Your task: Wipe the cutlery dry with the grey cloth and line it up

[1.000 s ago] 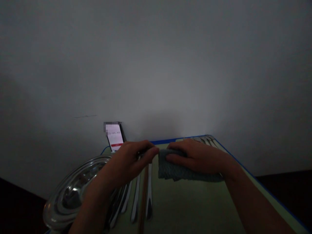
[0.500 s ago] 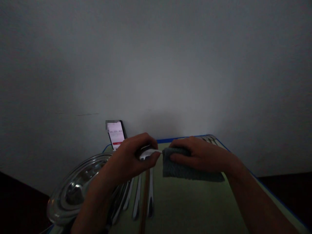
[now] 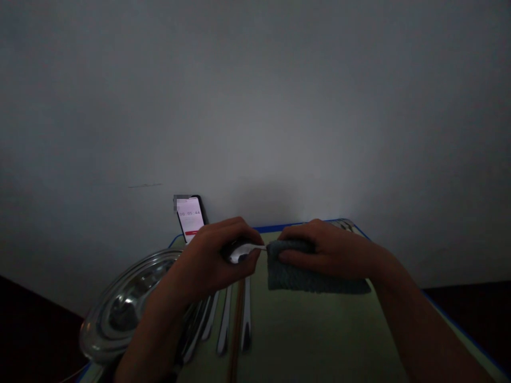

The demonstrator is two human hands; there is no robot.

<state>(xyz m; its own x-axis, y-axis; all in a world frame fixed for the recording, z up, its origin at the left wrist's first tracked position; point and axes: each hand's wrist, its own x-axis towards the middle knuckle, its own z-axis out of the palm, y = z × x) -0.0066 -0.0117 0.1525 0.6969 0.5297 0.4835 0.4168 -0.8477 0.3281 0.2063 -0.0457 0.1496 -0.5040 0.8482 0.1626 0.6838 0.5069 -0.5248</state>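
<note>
Between the thumb and fingers of my left hand (image 3: 223, 255) is a metal spoon (image 3: 240, 251), its bowl partly inside the palm. The spoon's handle runs to the right into a folded grey-blue cloth (image 3: 315, 282). My right hand (image 3: 327, 247) is closed over that cloth, thumb in front and fingers behind, with the handle hidden inside. Both hands are held above the table, close together. Below my left hand lie several metal cutlery handles (image 3: 223, 335) and brown chopsticks (image 3: 236, 340), their far ends covered by the hand.
A shiny metal bowl (image 3: 96, 330) stands at the left, partly behind my left forearm. A phone (image 3: 190, 215) showing a timer leans on the wall (image 3: 255, 106). More cutlery (image 3: 346, 224) lies at the far right corner of the green, blue-edged table (image 3: 311, 340).
Hardly anything differs. The cloth and my right hand sit very slightly farther right, and the whole view has shifted a little. Both hands keep their hold.
</note>
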